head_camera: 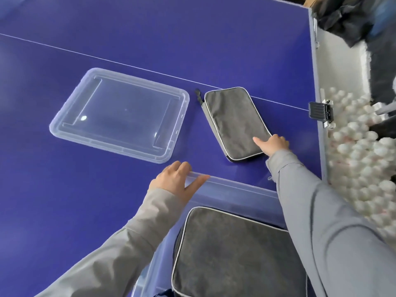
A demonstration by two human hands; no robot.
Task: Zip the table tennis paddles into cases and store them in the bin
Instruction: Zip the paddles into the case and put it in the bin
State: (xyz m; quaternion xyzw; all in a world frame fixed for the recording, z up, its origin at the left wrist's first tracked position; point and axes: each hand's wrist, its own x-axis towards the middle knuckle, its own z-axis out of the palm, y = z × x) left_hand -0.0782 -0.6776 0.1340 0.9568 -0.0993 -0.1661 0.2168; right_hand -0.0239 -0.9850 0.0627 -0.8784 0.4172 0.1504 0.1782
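A blue table-tennis table (64, 200) with a thin white centre line carries everything. At about five o'clock in the view stands a clear plastic storage bin (240, 190), its far rim running across just below the middle. Inside it lies a dark grey fabric paddle case with pale piping (231, 254), flat and filling most of the visible bin.

The left hand (175, 182) rests on the bin's far left corner at about six o'clock from centre; its grip is loose, fingers spread over the rim and not clenched.

At three o'clock from centre a second dark grey zipped paddle case with pale piping (234, 123) lies flat on the table, angled, well outside the bin, with a small black zip pull (198, 95) at its far left corner. The right hand (272, 144) is on this case's near right corner, thumb laid on top and fingers at the edge; whether the grip has closed under the edge cannot be told.

At nine o'clock the clear plastic bin lid (120, 114) lies flat on the table, apart from both cases. Off the table's right edge, at about three to four o'clock, sits a heap of white balls (364, 159).
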